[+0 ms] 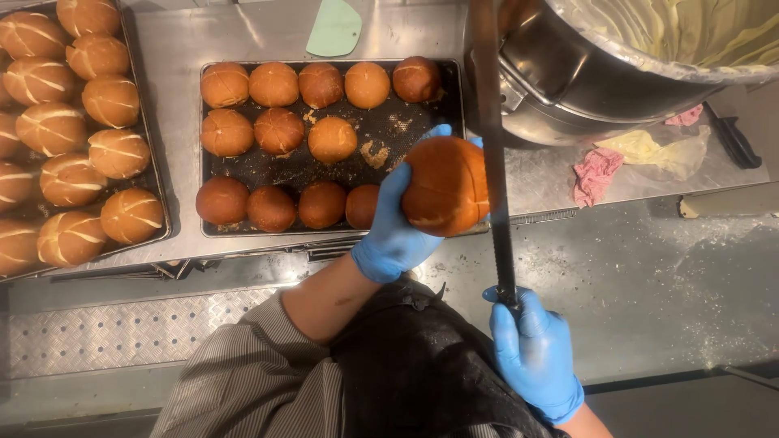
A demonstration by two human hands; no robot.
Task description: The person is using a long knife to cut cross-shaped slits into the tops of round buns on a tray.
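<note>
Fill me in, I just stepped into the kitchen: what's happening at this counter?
A person in blue gloves is cutting a bread roll. The left hand holds a round brown roll up above the counter, and the right hand grips a long serrated knife whose blade is set against the roll's side. Below sits a dark baking tray of more rolls, with a second tray at the left and a big metal bowl at the right.

The bun (445, 185) is round, smooth and deep golden-brown, gripped from its left side and raised above the front right corner of the dark baking tray. The knife (492, 154) is long, dark and serrated, its blade pointing away and lying against the bun's right edge, its handle gripped low, near the body.
</note>
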